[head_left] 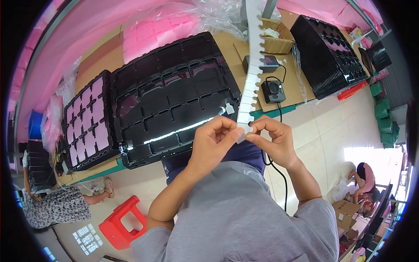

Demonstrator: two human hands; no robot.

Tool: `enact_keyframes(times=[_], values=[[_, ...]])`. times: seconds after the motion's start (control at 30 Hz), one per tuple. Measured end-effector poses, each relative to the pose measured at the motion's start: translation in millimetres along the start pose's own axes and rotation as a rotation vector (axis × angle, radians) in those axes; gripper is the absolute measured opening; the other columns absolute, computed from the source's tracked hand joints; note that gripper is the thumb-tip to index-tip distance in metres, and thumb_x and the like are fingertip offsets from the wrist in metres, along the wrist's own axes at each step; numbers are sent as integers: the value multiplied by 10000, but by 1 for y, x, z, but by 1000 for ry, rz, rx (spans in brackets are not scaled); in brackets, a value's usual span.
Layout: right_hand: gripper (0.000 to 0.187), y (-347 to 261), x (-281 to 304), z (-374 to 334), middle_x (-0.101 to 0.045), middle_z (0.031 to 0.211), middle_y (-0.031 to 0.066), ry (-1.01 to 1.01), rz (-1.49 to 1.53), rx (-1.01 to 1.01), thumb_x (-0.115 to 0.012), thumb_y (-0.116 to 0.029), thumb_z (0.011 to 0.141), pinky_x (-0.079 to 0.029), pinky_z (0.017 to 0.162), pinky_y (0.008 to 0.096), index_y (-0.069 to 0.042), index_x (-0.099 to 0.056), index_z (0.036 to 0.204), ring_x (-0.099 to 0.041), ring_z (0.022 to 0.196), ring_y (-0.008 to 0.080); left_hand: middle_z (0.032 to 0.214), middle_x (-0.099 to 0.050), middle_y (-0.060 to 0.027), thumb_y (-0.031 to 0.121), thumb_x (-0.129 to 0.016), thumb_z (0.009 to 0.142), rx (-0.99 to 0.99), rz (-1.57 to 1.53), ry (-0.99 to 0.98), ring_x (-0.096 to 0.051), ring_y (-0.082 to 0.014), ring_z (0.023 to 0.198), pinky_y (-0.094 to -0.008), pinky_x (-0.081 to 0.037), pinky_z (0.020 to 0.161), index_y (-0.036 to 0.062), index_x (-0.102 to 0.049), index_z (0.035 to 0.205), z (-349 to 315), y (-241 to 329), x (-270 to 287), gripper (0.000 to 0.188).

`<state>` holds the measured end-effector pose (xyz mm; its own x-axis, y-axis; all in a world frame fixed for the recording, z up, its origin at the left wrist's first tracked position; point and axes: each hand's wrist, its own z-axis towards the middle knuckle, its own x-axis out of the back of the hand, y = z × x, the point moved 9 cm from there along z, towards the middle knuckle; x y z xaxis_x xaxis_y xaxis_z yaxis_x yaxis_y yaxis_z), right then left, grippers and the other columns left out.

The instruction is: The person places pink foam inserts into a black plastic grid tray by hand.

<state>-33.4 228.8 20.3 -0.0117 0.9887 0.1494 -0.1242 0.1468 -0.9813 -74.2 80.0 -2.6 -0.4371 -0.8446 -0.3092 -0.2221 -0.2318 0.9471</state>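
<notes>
A long whitish strip with a notched right edge runs down from the top of the view to my hands. My left hand pinches its lower end between thumb and forefinger. On the other side, my right hand is closed in a pinch on the tab edge at that same end. Whether a tab has come loose there is too small to tell. Beside the strip lies a large black moulded tray, with a small pale tab-shaped piece on its right part.
Left of it stands a black tray holding pink pieces. A black device with a round grille and a small cardboard box sit right of the strip. Stacked black trays rise beyond. A red stool and other people are around.
</notes>
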Motion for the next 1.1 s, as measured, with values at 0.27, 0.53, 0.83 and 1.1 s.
enact_keyframes(times=[0.27, 0.53, 0.83, 1.1], values=[[137, -47, 11, -11, -660, 836, 55, 244, -494, 376, -770, 23, 758, -468, 682, 308, -31, -690, 855, -604, 768, 203, 699, -563, 31, 75, -689, 929, 181, -314, 32, -453, -8, 578, -189, -290, 474, 45, -615, 849, 11, -25, -20, 113], [223, -54, 5, -29, -678, 881, 56, 370, -771, 681, -791, 16, 686, -467, 676, 334, -47, -699, 880, -610, 792, 229, 691, -564, 27, 114, -668, 949, 211, -348, 100, -478, -34, 596, -197, -320, 510, 93, -589, 819, 15, -29, -24, 154], [205, -32, 35, -11, -659, 963, 93, 326, -140, 445, -705, 71, 832, -497, 748, 290, 3, -612, 1001, -602, 814, 182, 857, -671, 9, 199, -644, 982, 248, -421, 82, -596, -67, 778, -237, -461, 765, 110, -604, 843, 18, -32, -17, 170], [73, 36, 71, 35, -654, 916, 32, 422, 220, -21, -609, -39, 980, -485, 745, 220, 7, -624, 1036, -608, 817, 75, 952, -713, -148, 249, -482, 1068, 230, -410, -49, -675, -199, 952, -356, -494, 940, 82, -537, 1001, 12, -17, -20, 188]])
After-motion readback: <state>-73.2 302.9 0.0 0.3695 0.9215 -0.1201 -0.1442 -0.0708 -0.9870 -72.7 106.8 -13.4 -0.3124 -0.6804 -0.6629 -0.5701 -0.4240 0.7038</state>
